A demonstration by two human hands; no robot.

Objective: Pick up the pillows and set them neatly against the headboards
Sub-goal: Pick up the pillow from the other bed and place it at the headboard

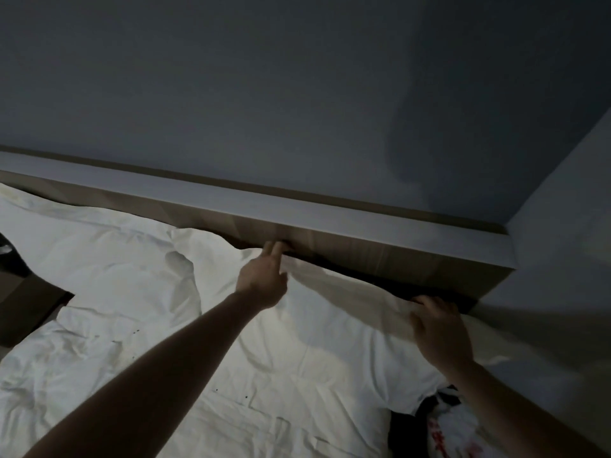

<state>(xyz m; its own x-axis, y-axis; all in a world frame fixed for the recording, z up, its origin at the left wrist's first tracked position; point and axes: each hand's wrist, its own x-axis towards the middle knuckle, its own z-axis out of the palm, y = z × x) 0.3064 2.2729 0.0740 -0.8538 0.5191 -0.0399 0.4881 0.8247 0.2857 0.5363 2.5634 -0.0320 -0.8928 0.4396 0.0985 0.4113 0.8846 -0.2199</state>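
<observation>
A white pillow [330,328] lies on the bed with its far edge against the wooden headboard [363,252]. My left hand [264,279] pinches the pillow's top edge near its left corner, two fingers stretched toward the headboard. At the pillow's right top edge, my right hand [439,332] grips the fabric with curled fingers. A second white pillow [109,252] rests to the left, also against the headboard. The room is dim.
Crumpled white bedding [99,368] with a few dark specks covers the mattress in front. A white and red plastic bag [453,428] lies on something dark at the lower right. The wall corner [515,219] closes the right side. A brown surface [26,305] lies at the left.
</observation>
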